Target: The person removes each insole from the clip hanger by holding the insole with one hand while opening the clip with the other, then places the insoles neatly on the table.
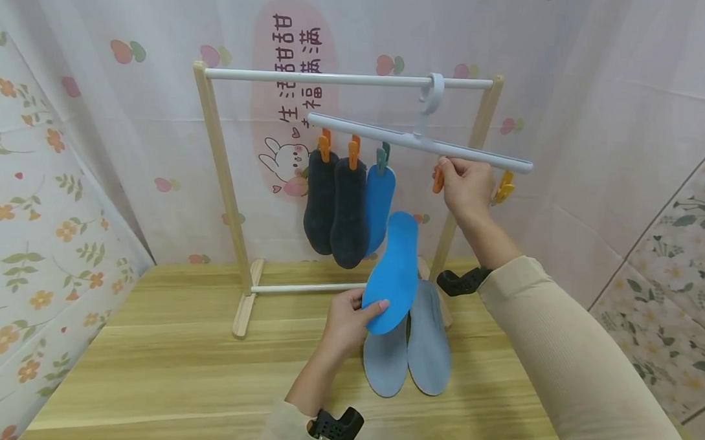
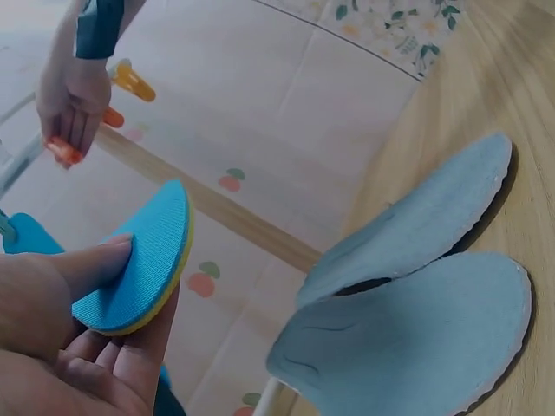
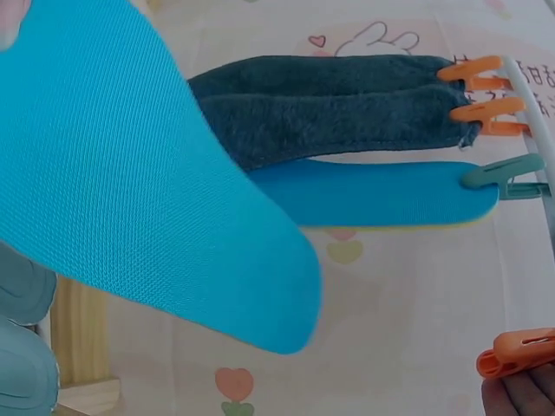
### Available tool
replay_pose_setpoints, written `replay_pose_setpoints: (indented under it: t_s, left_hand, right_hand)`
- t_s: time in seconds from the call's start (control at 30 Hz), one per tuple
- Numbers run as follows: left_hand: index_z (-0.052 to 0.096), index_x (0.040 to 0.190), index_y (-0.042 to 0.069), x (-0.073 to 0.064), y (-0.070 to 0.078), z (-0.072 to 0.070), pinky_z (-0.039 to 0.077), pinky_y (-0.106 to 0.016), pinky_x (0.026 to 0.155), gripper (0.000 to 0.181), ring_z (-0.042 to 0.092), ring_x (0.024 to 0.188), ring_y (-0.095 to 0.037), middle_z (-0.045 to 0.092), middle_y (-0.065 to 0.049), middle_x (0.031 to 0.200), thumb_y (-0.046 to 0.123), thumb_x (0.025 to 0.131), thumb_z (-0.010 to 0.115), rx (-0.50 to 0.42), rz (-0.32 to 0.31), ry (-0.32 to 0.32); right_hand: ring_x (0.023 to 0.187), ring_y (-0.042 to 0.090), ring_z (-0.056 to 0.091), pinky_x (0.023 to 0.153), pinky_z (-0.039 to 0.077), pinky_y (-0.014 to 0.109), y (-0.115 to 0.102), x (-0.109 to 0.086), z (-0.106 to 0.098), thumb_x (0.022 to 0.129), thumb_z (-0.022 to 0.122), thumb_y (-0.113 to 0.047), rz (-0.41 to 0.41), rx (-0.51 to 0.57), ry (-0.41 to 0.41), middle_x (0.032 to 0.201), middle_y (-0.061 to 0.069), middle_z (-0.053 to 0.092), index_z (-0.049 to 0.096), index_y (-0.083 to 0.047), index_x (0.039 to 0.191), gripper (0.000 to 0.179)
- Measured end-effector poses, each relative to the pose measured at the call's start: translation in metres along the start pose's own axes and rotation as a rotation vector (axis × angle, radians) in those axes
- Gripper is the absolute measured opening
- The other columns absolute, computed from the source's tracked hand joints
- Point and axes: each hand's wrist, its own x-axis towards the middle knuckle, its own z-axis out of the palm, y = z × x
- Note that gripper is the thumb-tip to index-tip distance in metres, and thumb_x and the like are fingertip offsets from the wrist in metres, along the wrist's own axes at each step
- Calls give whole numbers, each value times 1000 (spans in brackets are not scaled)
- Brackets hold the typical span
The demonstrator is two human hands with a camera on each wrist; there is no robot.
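My left hand (image 1: 347, 320) grips a blue insole (image 1: 394, 267) by its lower end, thumb on the blue face; its edge shows yellow in the left wrist view. Just under the right half of the white hanger (image 1: 367, 128), my right hand (image 1: 469, 185) pinches an orange clothespin (image 3: 520, 351). Two dark fuzzy insoles (image 1: 349, 213) hang from the hanger by orange clothespins (image 1: 353, 152). Beside them hangs another blue insole (image 3: 390, 192), held by a green clothespin (image 1: 381, 158). The hanger slopes down to the right.
A wooden rack (image 1: 220, 170) with a white top bar (image 1: 334, 79) carries the hanger's hook (image 1: 436, 93). Two grey insoles (image 1: 430, 346) lie on the wooden table (image 1: 172, 369) below. A yellow clothespin (image 1: 504, 186) is at the hanger's right end. Patterned curtains (image 1: 32, 202) stand around.
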Motion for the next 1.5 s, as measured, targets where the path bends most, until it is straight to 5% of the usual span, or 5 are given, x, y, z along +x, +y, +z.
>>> replay_pose_setpoints:
  t_s: [0.4,0.7,0.9,1.5]
  left_hand:
    - [67,125,-1,-21,15,-18,60,-34,89,40,73,103,-31,73,-23,115,21,93,74,48,44,-94]
    - [70,124,1,-37,24,-35,61,-36,88,38,74,102,-28,74,-21,113,22,93,75,87,67,-117]
    - [70,122,0,-47,28,-49,62,-37,86,37,76,98,-27,75,-22,110,20,91,76,89,67,-115]
    - [68,123,-5,-67,6,-86,62,-38,86,37,76,97,-28,75,-22,109,15,92,75,157,-4,-132]
  right_hand:
    - [60,12,45,45,26,25,-1,0,1,104,56,-36,-8,-38,26,57,-15,60,76,0,89,44]
    - [57,13,41,43,26,26,-1,0,-1,104,55,-39,3,-44,-3,56,-13,61,72,-12,75,43]
    - [59,13,44,44,28,25,-2,1,-1,104,55,-40,21,-27,-21,58,-13,61,74,-12,81,41]
    - [61,13,45,45,29,25,-4,2,-2,104,55,-38,28,-32,-36,56,-12,62,72,-17,71,42]
